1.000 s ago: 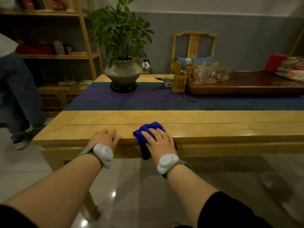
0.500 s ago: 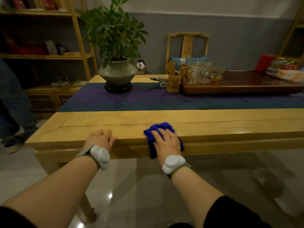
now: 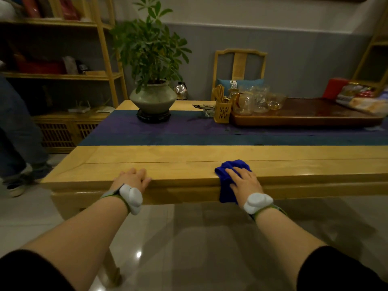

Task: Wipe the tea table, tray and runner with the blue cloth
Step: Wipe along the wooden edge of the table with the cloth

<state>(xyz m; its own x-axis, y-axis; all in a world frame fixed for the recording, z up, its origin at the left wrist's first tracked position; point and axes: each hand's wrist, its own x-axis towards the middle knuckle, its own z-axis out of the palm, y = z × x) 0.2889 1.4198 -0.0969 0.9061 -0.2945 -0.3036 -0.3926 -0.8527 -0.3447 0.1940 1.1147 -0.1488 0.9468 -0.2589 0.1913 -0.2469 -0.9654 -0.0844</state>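
Draping over the near edge of the tea table [image 3: 189,156], the blue cloth [image 3: 227,179] lies partly on the yellow top and partly down the front rail. The right hand [image 3: 244,182] presses it flat with straight, spread fingers. The left hand [image 3: 133,178] rests on the same edge, well apart from the cloth, fingers relaxed on the wood and holding nothing. Both wrists carry white sensor pods on green straps.

Beyond the bare wood strip runs the runner [image 3: 189,133], purple with a blue band along its near side. A potted plant [image 3: 152,59] on a dark stand sits on it at the left. At the right, the dark wooden tray [image 3: 304,117] carries glassware [image 3: 256,99], with a yellow utensil holder [image 3: 222,112] just beside its left end. Behind stand a yellow chair [image 3: 240,66] with a blue cushion, open shelving [image 3: 63,74] and a grey wall. The floor is glossy tile. Another person's leg [image 3: 14,131] shows at the far left.

Compared with a second ago, the cloth and right hand have slid rightward along the edge, farther from the left hand, which has kept its grip spot.
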